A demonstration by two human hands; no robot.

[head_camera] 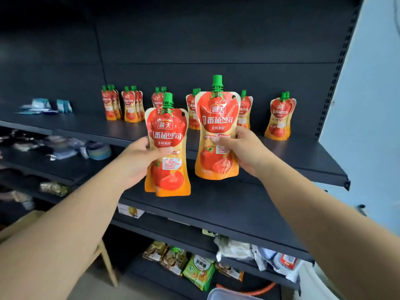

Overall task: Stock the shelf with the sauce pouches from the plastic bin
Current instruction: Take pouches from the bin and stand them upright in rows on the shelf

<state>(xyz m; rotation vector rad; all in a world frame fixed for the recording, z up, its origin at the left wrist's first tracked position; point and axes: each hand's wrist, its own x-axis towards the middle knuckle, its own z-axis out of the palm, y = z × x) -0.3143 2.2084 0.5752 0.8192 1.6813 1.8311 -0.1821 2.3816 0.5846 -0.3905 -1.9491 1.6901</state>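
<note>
My left hand (pixel 138 158) grips a red-and-orange tomato sauce pouch (pixel 166 148) with a green cap, held upright in front of the dark shelf (pixel 281 152). My right hand (pixel 244 148) grips a second, matching pouch (pixel 216 135), held a little higher and further in over the shelf. Along the back of that shelf stand several groups of the same pouches (pixel 132 105), the rightmost group (pixel 280 118) set apart. The rim of a clear plastic bin (pixel 225 294) shows at the bottom edge.
Small blue-white packets (pixel 46 106) lie at the shelf's left end. Lower shelves hold snack bags (pixel 198 270), white packages (pixel 236 247) and a round tub (pixel 98 150). A wooden stand (pixel 106 263) is at lower left. A pale wall (pixel 368 105) borders the right.
</note>
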